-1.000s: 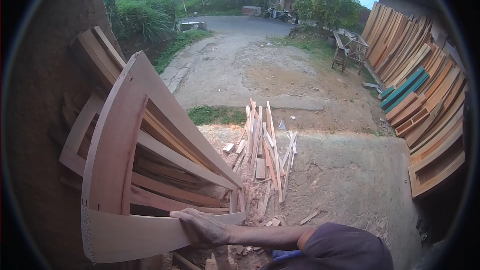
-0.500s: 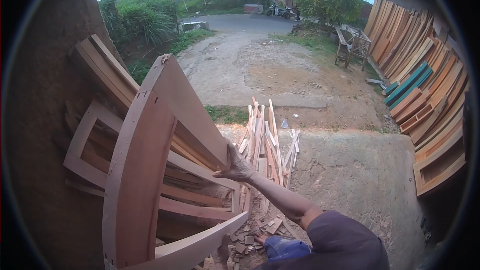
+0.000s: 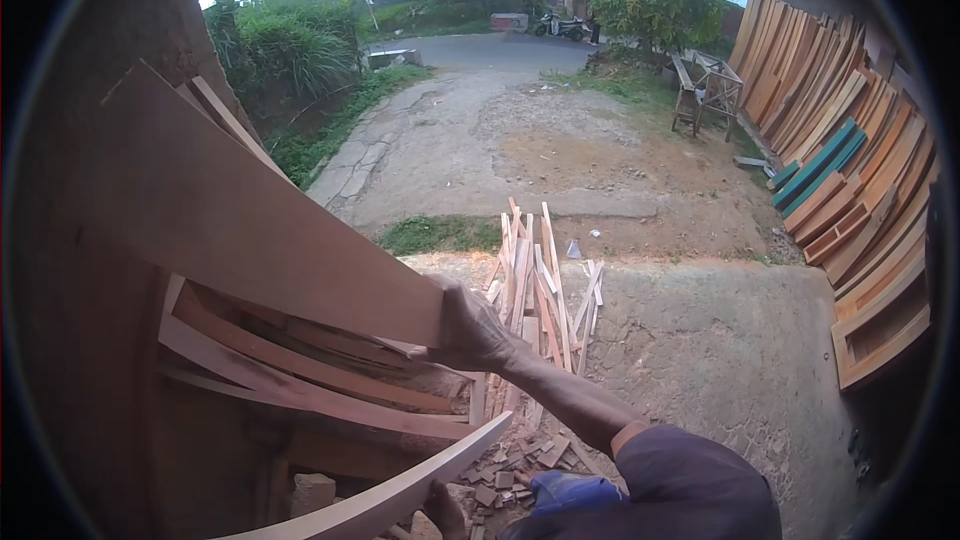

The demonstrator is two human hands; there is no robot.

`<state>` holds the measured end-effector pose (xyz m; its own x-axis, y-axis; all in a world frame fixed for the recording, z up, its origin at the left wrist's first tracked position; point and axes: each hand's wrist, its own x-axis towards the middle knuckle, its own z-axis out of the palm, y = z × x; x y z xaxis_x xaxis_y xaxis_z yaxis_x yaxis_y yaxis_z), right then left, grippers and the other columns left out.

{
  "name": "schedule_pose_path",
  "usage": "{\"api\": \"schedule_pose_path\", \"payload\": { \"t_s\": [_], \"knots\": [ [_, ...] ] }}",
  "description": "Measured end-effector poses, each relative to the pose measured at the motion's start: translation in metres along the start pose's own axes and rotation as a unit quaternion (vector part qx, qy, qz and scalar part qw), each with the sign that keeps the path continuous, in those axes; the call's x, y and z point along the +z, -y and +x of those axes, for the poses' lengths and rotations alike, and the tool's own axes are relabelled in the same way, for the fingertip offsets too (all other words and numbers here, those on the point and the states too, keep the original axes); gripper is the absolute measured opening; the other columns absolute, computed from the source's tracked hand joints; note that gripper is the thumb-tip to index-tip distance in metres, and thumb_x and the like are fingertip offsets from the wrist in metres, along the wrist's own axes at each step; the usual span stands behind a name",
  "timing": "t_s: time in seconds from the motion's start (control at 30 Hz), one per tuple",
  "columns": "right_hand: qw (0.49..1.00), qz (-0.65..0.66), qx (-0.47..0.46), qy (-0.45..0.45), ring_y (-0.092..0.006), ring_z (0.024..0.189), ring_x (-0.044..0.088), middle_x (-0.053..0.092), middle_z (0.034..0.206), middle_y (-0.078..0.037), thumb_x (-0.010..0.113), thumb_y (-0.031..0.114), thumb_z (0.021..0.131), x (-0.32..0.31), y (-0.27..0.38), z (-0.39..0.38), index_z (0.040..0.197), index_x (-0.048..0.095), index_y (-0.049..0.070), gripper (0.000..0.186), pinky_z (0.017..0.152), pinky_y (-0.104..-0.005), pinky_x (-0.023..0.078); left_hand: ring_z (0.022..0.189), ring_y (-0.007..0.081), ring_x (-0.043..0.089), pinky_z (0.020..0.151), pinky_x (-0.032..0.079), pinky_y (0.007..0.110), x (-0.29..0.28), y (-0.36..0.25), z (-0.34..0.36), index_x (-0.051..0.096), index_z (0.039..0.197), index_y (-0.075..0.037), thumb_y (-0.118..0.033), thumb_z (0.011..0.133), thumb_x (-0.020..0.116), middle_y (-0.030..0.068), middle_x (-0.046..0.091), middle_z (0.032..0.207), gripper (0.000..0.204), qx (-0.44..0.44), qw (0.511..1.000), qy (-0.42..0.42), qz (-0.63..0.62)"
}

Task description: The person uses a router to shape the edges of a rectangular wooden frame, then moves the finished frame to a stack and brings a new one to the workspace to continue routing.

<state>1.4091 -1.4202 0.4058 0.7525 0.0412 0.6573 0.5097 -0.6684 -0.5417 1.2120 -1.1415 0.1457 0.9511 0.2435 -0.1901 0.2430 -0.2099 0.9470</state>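
A large wooden frame (image 3: 250, 225) fills the left of the head view, tilted and very close. My right hand (image 3: 465, 330) is closed round the near end of its wide upper board, with my forearm coming from the lower right. My left hand (image 3: 443, 508) is low in the view, closed on the curved-looking lower rail (image 3: 400, 485) and partly hidden by it. More wooden frames (image 3: 280, 380) lean against the wall behind the frame I hold.
Loose wooden strips (image 3: 540, 300) and small offcuts (image 3: 555, 452) lie on the concrete ahead. Many boards and frames (image 3: 870, 190) lean along the right wall, with a wooden stand (image 3: 705, 95) nearby. A motorbike (image 3: 560, 26) is on the far road.
The held frame has swung further to the left and nearer. My right hand moved from the lower rail up to the upper board's end; my left hand came into view on the lower rail.
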Motion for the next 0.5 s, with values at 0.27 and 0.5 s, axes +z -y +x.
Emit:
{"api": "schedule_pose_path", "payload": {
  "t_s": [0.27,0.5],
  "knots": [
    [0.934,0.061,-0.353,-0.020,-0.0246,0.102,0.054,0.051,0.117,-0.013,0.081,0.050,0.078,0.007,0.261,0.084,0.160,0.025,0.002,0.110,0.082,-0.0433,0.046,0.135,0.0345,0.049,0.113,0.042,0.052,-0.103,-0.169,0.039,0.040,0.150,-0.001,-0.070,0.094,0.057,0.0213,0.047,0.147,0.090,0.050,0.956,-0.180,-0.226],
    [0.914,0.022,-0.366,0.175,-0.0202,0.083,0.063,0.058,0.101,-0.005,0.072,0.053,0.088,-0.005,0.216,0.049,0.164,0.028,0.020,0.093,0.065,-0.0341,0.051,0.141,0.0374,0.043,0.115,0.041,0.058,-0.158,-0.206,0.012,0.030,0.157,-0.008,-0.079,0.089,0.054,0.0206,0.038,0.156,0.101,0.039,0.844,-0.224,-0.486]
  ]
}}
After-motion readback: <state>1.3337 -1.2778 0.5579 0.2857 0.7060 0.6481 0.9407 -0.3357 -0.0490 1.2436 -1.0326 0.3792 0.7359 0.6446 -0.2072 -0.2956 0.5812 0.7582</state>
